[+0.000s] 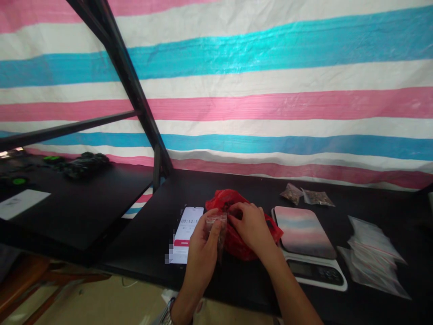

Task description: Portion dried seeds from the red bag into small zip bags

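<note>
My left hand (205,237) is closed on a small clear zip bag (220,230) with something brownish inside, held upright over the black table. Just right of it, my right hand (248,223) is at the mouth of a red plastic bag (235,243), thumb and fingers pinched together. Whatever those fingertips hold is too small to make out. Dark bits show inside the red bag's opening. Beside my right forearm lies a digital scale (304,232) with a shiny, bare weighing plate.
A phone (187,230) showing a timer lies left of my hands. Two filled zip bags (317,197) rest behind the scale, and a pile of flat zip bags (374,259) lies to its right. A black metal frame (135,90) rises at the left, before a striped sheet (270,104).
</note>
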Available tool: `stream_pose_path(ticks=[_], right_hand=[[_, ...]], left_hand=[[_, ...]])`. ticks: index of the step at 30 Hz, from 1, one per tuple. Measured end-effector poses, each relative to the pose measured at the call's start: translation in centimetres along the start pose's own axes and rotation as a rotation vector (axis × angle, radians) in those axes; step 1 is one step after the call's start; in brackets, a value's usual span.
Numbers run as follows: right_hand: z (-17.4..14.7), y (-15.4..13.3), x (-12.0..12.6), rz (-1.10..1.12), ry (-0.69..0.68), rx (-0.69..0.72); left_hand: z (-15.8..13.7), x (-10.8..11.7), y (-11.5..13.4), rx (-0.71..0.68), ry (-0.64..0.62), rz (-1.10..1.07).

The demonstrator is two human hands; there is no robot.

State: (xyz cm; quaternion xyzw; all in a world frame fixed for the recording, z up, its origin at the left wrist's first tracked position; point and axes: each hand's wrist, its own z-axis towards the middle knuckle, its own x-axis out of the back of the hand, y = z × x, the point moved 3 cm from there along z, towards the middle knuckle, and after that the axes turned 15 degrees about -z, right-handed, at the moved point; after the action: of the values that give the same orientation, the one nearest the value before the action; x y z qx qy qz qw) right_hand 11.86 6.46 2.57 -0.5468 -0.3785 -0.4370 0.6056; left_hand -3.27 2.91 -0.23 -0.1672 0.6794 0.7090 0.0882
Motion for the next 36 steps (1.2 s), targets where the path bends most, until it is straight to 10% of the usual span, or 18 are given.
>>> stream_pose_path(ticks=[22,36], right_hand=[[-1.2,4.4,4.7,0.709,-0.1,-0.05],[-2.6,0.5,6.8,0.246,0.087,0.167]], left_hand=[[-0.3,-1.7,-1.4,0.004,-0.124,0.034],[-0.4,-2.4,-0.6,-0.067,-0.119,0.064]])
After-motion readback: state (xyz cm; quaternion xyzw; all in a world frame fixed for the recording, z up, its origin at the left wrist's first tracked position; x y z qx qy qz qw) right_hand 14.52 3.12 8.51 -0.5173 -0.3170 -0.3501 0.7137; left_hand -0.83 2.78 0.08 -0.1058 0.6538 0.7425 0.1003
